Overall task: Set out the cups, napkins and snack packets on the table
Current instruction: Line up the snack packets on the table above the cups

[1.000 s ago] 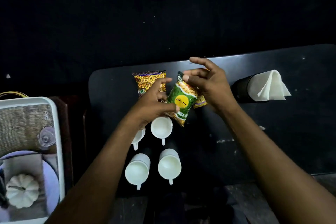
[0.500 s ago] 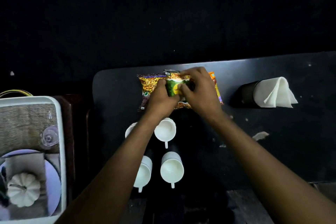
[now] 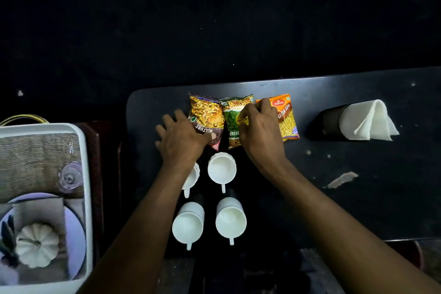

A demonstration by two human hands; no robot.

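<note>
Three snack packets lie side by side at the far edge of the dark table (image 3: 358, 210): a yellow-and-maroon mixture packet (image 3: 206, 114), a green packet (image 3: 232, 129) and an orange sev packet (image 3: 287, 122). My left hand (image 3: 181, 138) lies flat with fingers spread beside the mixture packet, thumb touching its lower corner. My right hand (image 3: 260, 131) rests over the seam between the green and orange packets, fingertips curled on the green one. Below stand several white cups, among them a far-right cup (image 3: 222, 168) and two near cups (image 3: 188, 224) (image 3: 231, 221). White napkins (image 3: 367, 122) stick out of a black holder (image 3: 330, 124) lying at the right.
A white tray (image 3: 82, 198) sits left of the table, holding a woven mat, an overturned glass (image 3: 70, 176), a plate and a small white pumpkin (image 3: 37, 244). A pale scuff (image 3: 342, 179) marks the table's right half. Beyond the far edge all is dark.
The green packet, held up in both hands a second ago, now lies between the other two packets. My left hand has let go and slid left.
</note>
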